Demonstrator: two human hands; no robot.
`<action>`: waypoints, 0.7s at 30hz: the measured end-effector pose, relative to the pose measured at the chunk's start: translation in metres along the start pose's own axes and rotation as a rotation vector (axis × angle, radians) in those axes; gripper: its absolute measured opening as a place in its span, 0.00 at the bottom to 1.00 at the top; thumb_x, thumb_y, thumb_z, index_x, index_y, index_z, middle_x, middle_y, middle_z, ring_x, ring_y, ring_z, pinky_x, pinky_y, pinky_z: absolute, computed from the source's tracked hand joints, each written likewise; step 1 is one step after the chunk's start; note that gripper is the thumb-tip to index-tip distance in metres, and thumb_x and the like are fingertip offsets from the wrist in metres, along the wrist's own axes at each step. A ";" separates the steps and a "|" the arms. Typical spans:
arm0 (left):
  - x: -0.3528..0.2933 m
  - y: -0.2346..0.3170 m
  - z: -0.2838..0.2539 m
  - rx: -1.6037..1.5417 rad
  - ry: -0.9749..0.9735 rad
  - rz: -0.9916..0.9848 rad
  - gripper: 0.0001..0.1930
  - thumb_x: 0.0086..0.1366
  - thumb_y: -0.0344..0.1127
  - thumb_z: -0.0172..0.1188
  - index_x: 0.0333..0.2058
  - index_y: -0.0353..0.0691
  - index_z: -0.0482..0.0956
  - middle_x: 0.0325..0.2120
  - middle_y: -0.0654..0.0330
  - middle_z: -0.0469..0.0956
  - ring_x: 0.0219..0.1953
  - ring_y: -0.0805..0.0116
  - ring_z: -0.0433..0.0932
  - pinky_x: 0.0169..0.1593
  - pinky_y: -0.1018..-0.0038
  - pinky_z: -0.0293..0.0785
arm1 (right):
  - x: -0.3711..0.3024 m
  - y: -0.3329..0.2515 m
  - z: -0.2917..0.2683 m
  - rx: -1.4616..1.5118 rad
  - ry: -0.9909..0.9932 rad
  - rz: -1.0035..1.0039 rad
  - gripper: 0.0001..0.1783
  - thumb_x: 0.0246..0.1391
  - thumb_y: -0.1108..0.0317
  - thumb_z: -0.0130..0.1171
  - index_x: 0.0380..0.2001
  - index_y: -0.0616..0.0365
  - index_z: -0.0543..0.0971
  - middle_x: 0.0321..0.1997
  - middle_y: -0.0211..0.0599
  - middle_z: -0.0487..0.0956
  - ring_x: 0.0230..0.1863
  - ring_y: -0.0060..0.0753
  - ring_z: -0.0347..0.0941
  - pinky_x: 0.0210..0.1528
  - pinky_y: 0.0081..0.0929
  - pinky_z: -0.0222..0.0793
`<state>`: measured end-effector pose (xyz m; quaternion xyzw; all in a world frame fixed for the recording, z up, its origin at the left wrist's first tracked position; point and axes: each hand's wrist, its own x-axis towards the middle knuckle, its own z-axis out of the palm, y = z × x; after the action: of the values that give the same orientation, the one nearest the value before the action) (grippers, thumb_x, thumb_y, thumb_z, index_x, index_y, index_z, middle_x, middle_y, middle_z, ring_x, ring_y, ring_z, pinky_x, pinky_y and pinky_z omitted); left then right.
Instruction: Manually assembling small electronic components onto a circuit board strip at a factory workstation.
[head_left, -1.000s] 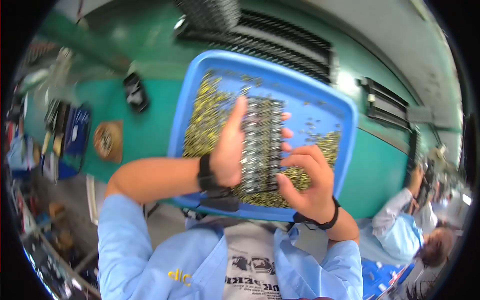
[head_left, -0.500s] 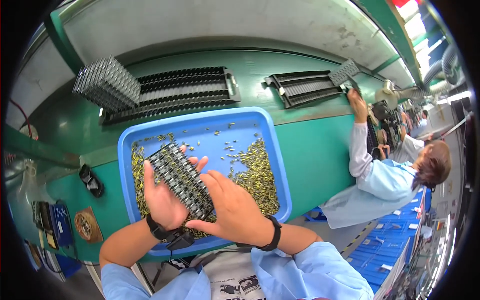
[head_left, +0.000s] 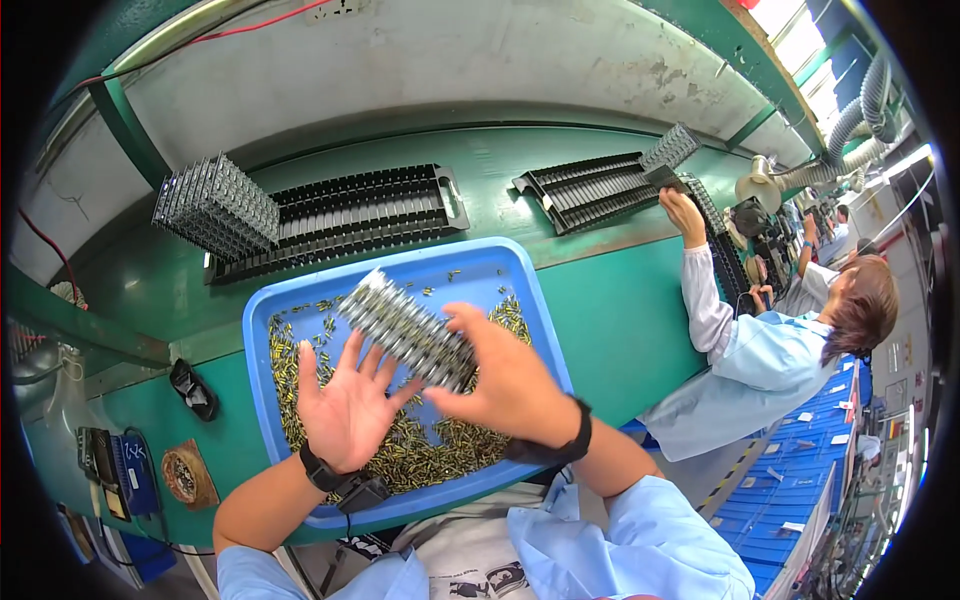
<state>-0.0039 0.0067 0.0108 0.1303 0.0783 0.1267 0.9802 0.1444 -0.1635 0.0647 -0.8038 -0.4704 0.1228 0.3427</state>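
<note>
Gripping with my right hand (head_left: 515, 380), I hold the 4 o'clock end of a silvery-grey, rectangular, ribbed block (head_left: 405, 330) between thumb and fingers, across its narrower width. My left hand (head_left: 350, 410) lies open, palm up, at about 7 o'clock of it; its fingertips come close under the near long edge, though I cannot tell whether they touch. The block is tilted above the tray, its free end pointing to 10 o'clock. I judge it stiff and fairly weighty for its size, with smooth, slippery rows that might shed pieces if tipped; a firm pinch on both long sides nearer the middle, with the open palm beneath, should balance it better than one end alone. Below lie many small brass-yellow and dark cylindrical pieces (head_left: 450, 445), loose in a shallow, bright-blue, rectangular plastic tray (head_left: 258, 370). From the tray's centre, a round, tan container of small parts (head_left: 183, 473) sits at 8 o'clock; farther out, a long, black, slotted rack (head_left: 350, 215) lies towards 12, a stack of grey ribbed blocks (head_left: 215, 205) at 11, and a co-worker's hand (head_left: 683, 215) reaches to a second black rack (head_left: 600, 190) at 2.
</note>
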 end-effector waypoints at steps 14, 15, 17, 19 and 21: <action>0.002 0.001 0.006 0.087 -0.031 -0.083 0.48 0.72 0.72 0.47 0.76 0.43 0.48 0.67 0.43 0.63 0.73 0.42 0.62 0.73 0.33 0.58 | 0.092 0.262 -0.126 -0.275 0.487 0.352 0.51 0.43 0.50 0.80 0.64 0.61 0.65 0.59 0.55 0.80 0.61 0.53 0.77 0.63 0.42 0.72; 0.001 0.001 0.005 0.081 -0.030 -0.089 0.47 0.72 0.72 0.47 0.76 0.43 0.48 0.65 0.44 0.65 0.72 0.42 0.64 0.73 0.34 0.58 | 0.090 0.266 -0.129 -0.265 0.462 0.393 0.51 0.42 0.50 0.81 0.64 0.61 0.66 0.61 0.55 0.79 0.63 0.52 0.77 0.64 0.41 0.71; -0.002 0.002 0.005 0.067 -0.017 -0.095 0.46 0.73 0.72 0.47 0.75 0.43 0.50 0.63 0.45 0.69 0.70 0.41 0.66 0.73 0.34 0.59 | 0.089 0.267 -0.131 -0.254 0.437 0.434 0.52 0.42 0.50 0.81 0.64 0.62 0.66 0.62 0.55 0.79 0.64 0.51 0.76 0.66 0.40 0.71; -0.005 0.003 0.004 0.067 -0.016 -0.102 0.45 0.73 0.71 0.47 0.74 0.42 0.52 0.61 0.45 0.70 0.69 0.41 0.67 0.73 0.35 0.60 | 0.094 0.261 -0.125 -0.294 0.408 0.410 0.52 0.42 0.48 0.81 0.64 0.61 0.67 0.62 0.53 0.79 0.64 0.51 0.76 0.67 0.41 0.70; -0.012 0.005 0.001 0.063 -0.006 -0.110 0.43 0.74 0.69 0.46 0.73 0.41 0.55 0.59 0.46 0.73 0.67 0.41 0.70 0.73 0.38 0.62 | 0.093 0.255 -0.115 -0.434 0.406 0.409 0.51 0.42 0.45 0.81 0.64 0.60 0.69 0.61 0.51 0.80 0.63 0.51 0.76 0.67 0.42 0.69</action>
<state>-0.0163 0.0081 0.0145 0.1568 0.0865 0.0698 0.9814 0.4248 -0.2175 -0.0087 -0.9434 -0.2373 -0.0761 0.2189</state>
